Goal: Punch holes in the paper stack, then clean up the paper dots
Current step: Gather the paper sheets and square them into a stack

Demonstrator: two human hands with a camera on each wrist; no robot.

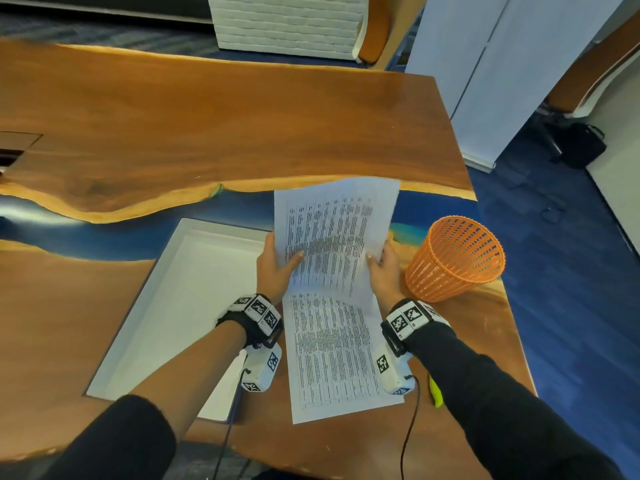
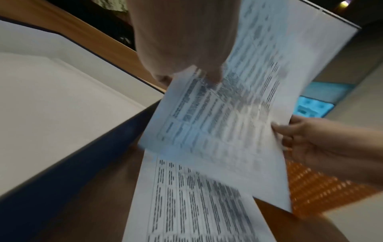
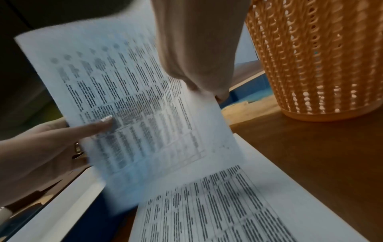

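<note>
Printed sheets were held raised above the table near its right end, tilted up off the wood. Left hand pinched the left edge, thumb lying on the printed face; right hand pinched the right edge, fingers curled behind. A second printed sheet lay flat on the table below them, toward the near edge.

No hole punch could be made out; a yellow-green object showed partly behind the right sleeve, identity unclear. No paper dots were visible, so punching was likely not yet done.

Judgement: the step was gathering sheets into one stack. Done well, the edges would be tapped square on the wood before punching, with a grip light enough not to crease.

A white tray sat just left of the papers. An orange mesh bin stood just right of the right hand, close enough to be knocked by a swing of the sheets.
</note>
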